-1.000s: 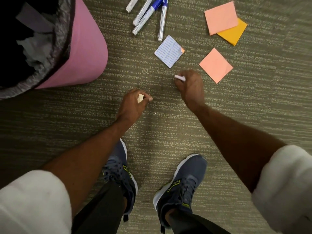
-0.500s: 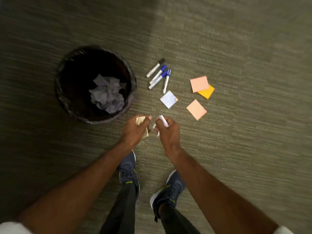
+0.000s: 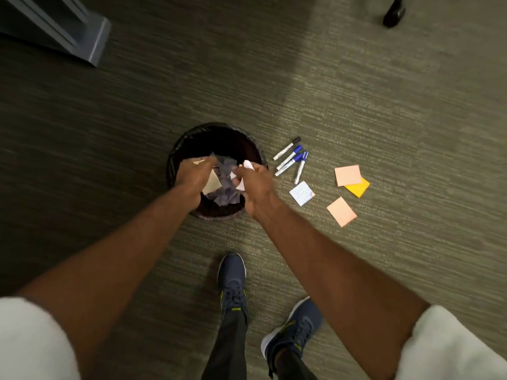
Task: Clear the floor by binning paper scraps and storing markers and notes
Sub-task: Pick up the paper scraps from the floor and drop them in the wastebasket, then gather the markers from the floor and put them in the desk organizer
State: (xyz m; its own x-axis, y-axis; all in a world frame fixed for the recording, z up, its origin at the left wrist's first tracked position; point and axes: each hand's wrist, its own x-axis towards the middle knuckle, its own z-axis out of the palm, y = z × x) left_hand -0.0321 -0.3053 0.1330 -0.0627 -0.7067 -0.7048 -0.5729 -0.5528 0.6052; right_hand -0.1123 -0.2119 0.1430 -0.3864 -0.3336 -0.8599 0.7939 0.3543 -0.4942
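A round black-lined bin (image 3: pixel 175 157) stands on the carpet with crumpled grey paper (image 3: pixel 226 171) inside. Both my hands hover over its opening. My left hand (image 3: pixel 192 178) holds tan paper scraps (image 3: pixel 212 183) in curled fingers. My right hand (image 3: pixel 256 186) pinches white paper scraps (image 3: pixel 248 164). Right of the bin lie several markers (image 3: pixel 290 160) with blue and black caps. Past them lie a white printed note (image 3: pixel 301 193), two peach sticky notes (image 3: pixel 348 175) (image 3: pixel 341 211) and a yellow one (image 3: pixel 359 187) partly under a peach note.
A grey furniture base (image 3: pixel 87 34) sits at the far left. A black object (image 3: pixel 393 15) shows at the top right edge. My two dark shoes (image 3: pixel 231 278) (image 3: pixel 293 327) stand on the carpet just in front of the bin.
Both hands lifted off the carpet with their scraps and moved left over the bin opening. The view rose and pulled back from the floor.
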